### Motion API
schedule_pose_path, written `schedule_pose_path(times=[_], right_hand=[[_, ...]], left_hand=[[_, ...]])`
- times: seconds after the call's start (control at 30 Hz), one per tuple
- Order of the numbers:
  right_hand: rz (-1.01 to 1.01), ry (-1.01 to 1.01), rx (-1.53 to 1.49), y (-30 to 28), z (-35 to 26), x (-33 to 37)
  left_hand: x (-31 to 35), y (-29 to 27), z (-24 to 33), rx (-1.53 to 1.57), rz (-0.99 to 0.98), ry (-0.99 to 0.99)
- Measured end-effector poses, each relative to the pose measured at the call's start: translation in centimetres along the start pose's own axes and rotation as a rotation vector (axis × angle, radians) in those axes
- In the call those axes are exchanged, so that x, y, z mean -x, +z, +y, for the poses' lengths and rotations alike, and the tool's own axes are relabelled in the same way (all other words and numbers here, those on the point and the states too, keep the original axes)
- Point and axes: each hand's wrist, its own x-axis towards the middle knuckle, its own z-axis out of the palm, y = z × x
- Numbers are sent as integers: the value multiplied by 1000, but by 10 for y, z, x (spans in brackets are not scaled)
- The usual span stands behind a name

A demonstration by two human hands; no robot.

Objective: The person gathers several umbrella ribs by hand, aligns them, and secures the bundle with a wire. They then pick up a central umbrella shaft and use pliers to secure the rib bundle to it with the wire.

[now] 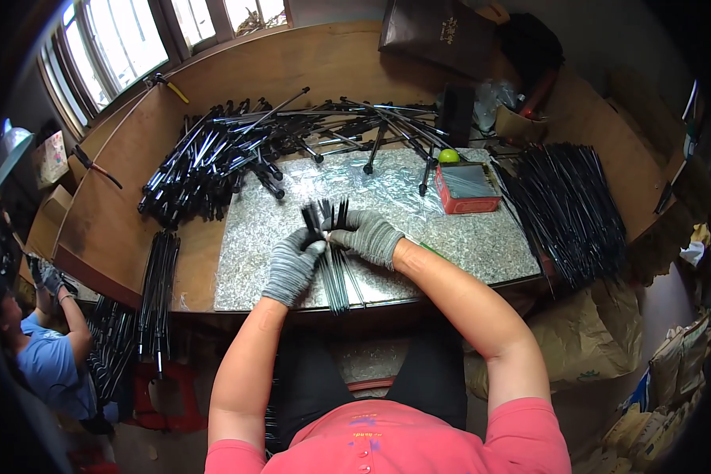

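Both my hands wear grey striped knit gloves and meet over a speckled stone slab (253,213). Between them stands a bundle of thin rods (336,286), dark at the upper ends and pale grey toward the slab's near edge. My left hand (294,267) closes on the bundle's left side, thumb toward the middle. From the right, my right hand (366,238) pinches the same bundle near its dark ends. Exactly what the fingertips press on is too small to make out. Clear thin strips (363,186) lie scattered on the slab beyond.
A heap of black and silver shafts (213,158) lies behind and left. At right rests a thick stack of black rods (569,209). A red box (468,189) of clear strips sits beside a yellow-green ball (449,156). Another person (55,355) works at far left.
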Motion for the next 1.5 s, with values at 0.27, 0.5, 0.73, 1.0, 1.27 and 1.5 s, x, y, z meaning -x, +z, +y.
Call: schedule_pose_path(times=[0.27, 0.5, 0.73, 1.0, 1.27, 1.5], right_hand=[[85, -333, 144, 6, 7, 1], [63, -243, 335, 9, -2, 7], [173, -207, 471, 34, -6, 31], [415, -437, 461, 1, 11, 38], [639, -14, 1455, -211, 15, 10], [567, 208, 1000, -261, 73, -17]], left_hand=[[0, -3, 25, 33, -145, -167], [-4, -10, 59, 7, -40, 226], [1, -7, 61, 341, -185, 104], [22, -7, 66, 384, -135, 35], [53, -1, 67, 290, -108, 141], [48, 3, 67, 188, -31, 168]])
